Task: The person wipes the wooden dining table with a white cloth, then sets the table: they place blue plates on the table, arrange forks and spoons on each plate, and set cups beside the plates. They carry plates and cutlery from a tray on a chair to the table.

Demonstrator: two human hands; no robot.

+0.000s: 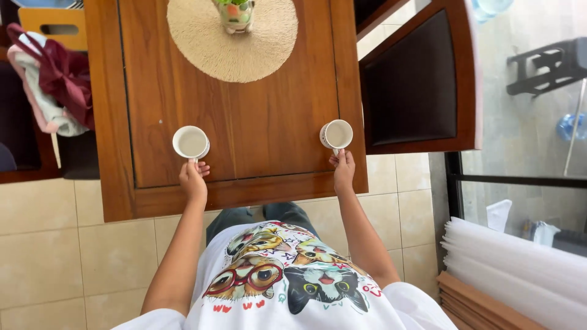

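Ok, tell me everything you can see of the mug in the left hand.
The left mug is white, round-mouthed, apparently ceramic, with a pale inside that looks empty. It stands upright on the brown wooden table, near its front left. Its handle points back toward the person, and the left hand grips it there. The right mug stands well apart from it.

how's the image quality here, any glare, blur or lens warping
Head view: soft even daylight, sharp on both white mugs, left mug and right mug, and the wooden table; the tiled area at the right edge is washed out; wide-angle warping bends the table edges and the chair.
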